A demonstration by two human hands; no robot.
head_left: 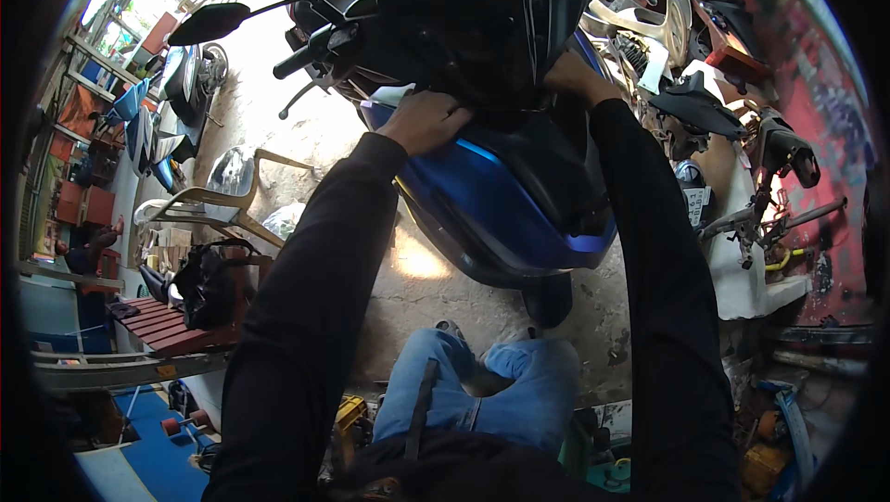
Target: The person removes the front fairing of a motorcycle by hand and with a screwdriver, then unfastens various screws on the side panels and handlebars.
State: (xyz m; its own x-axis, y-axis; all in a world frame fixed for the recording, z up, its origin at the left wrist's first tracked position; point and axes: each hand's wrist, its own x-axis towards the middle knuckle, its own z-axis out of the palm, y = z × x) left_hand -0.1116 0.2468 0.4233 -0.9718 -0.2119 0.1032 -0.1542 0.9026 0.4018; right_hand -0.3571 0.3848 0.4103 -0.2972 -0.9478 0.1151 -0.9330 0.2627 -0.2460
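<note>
A blue and black scooter (477, 191) stands in front of me, its front end toward me. Above its blue nose sits a large dark front panel (464, 25) with a glossy surface. My left hand (428, 122) is closed at the panel's lower left edge, its fingers curled in and their tips hidden. On the other side, my right hand (579, 77) grips the panel's lower right edge, with most of its fingers out of sight behind it. To the left stick out the handlebar grip (295, 61), a brake lever and a black mirror (209, 24).
A plastic chair (218, 196) is on the floor at left, near a slatted red bench (171, 324) with a black bag (213, 284). Scooter parts and body panels (700, 108) crowd the right side by a red wall (825, 131). Other scooters (190, 85) stand at far left.
</note>
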